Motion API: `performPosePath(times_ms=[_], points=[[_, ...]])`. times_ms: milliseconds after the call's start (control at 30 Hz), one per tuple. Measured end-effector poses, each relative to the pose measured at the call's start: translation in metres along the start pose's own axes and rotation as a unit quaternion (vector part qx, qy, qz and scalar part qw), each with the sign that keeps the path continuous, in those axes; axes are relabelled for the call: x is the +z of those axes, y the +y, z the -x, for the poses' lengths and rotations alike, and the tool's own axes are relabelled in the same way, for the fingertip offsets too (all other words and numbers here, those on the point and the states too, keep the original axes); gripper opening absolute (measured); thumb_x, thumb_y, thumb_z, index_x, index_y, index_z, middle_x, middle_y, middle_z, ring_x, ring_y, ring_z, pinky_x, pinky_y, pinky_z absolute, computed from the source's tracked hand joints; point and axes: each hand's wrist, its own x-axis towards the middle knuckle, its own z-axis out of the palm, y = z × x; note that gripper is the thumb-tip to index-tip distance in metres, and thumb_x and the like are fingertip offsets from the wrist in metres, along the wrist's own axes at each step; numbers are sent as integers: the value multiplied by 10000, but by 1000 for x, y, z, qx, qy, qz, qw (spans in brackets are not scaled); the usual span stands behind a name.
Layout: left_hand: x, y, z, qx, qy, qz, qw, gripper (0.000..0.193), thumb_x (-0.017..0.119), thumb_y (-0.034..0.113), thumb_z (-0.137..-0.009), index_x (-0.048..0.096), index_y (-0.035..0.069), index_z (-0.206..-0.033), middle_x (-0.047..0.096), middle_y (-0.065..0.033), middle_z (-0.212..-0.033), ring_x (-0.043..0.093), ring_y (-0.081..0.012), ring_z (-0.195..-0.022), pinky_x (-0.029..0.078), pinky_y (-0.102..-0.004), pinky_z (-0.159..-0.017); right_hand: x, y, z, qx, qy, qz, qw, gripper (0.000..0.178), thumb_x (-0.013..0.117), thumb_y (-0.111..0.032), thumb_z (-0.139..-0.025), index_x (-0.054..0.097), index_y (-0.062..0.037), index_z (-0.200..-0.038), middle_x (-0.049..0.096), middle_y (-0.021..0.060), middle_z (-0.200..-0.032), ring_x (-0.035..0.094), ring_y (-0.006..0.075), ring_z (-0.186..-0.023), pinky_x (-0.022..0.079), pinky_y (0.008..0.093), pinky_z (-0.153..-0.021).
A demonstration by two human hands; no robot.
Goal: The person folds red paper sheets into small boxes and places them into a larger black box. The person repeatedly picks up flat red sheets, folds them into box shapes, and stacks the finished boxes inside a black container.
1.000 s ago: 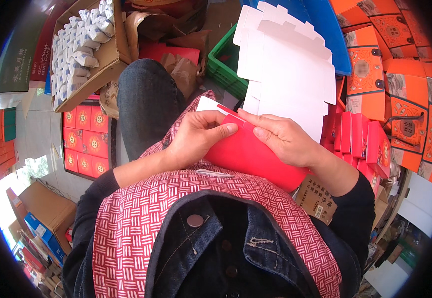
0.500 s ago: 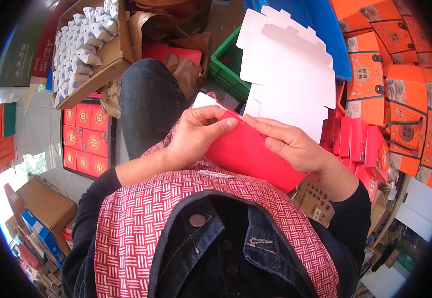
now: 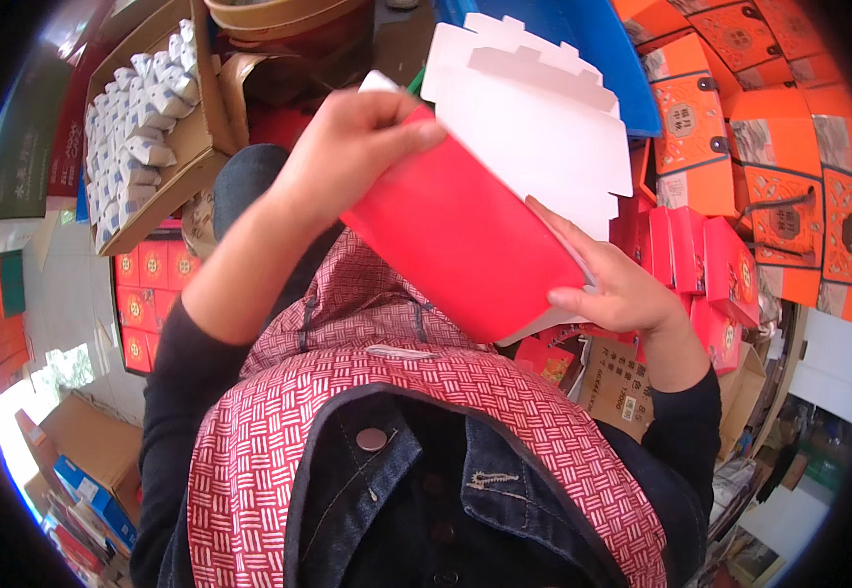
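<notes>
A red cardboard box piece [image 3: 460, 230], white on its inner side, is held tilted in front of my apron, its red face toward me. My left hand [image 3: 352, 147] pinches its far left end between thumb and curled fingers, beside a small white flap. At the near right end my right hand [image 3: 617, 279] grips the edge, thumb on the red face and fingers behind. Just beyond it lies a flat white die-cut carton sheet [image 3: 524, 103] with tabs along its edge, partly covered by the red piece.
A blue bin [image 3: 627, 73] is behind the white sheet. Several orange gift boxes [image 3: 686, 127] and small red boxes [image 3: 730, 274] are stacked at the right. At the left, a cardboard carton [image 3: 196, 171] holds several small white packets [image 3: 142, 118], above a case of red boxes [image 3: 147, 279].
The red piece has lifted away from my lap and turned more of its red face toward me. My left hand has moved up and left, my right hand slightly right and down; they are farther apart.
</notes>
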Motion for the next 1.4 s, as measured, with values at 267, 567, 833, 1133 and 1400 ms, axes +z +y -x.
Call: performPosePath(times_ms=[267,567,833,1133,1400], points=[[62,36,-13,464,59,-269,842,353,693,4,-697,596,6,-1037,589,-167,-1060,579,-341,-1012,477,-394,-851,55,57,-8,-3,365,-247,898,397,388,-135,-1004,417,16,-1371,593,103,-1190,535,124,-1093,409,273,-948],[130,-75,43,-192,-97,309,927,162,665,130,-878,646,17,-993,665,-48,-906,617,-147,-874,512,-304,-735,77,82,-34,-4,562,-42,826,439,420,-108,-972,393,-21,-1402,615,251,-1119,645,256,-903,481,323,-816],[169,-74,21,-118,-13,391,912,198,610,122,-919,617,20,-1088,645,-69,-1044,614,-180,-970,502,-316,-826,73,89,-33,-13,571,-54,819,444,429,-156,-972,409,-10,-1391,630,238,-1065,651,256,-909,488,329,-828],[166,-86,13,-117,-41,403,907,294,542,142,-962,507,49,-1239,588,-81,-1183,573,-206,-1094,454,-376,-985,68,89,-39,-69,554,-266,786,391,511,-173,-974,514,60,-1289,629,150,-1165,582,154,-1047,454,263,-893],[164,-86,11,-117,-49,418,900,331,547,121,-955,470,54,-1270,560,-79,-1228,558,-208,-1121,453,-380,-999,66,88,-48,-30,628,-148,764,348,519,-183,-982,561,35,-1250,687,122,-1008,593,89,-926,474,245,-827]])
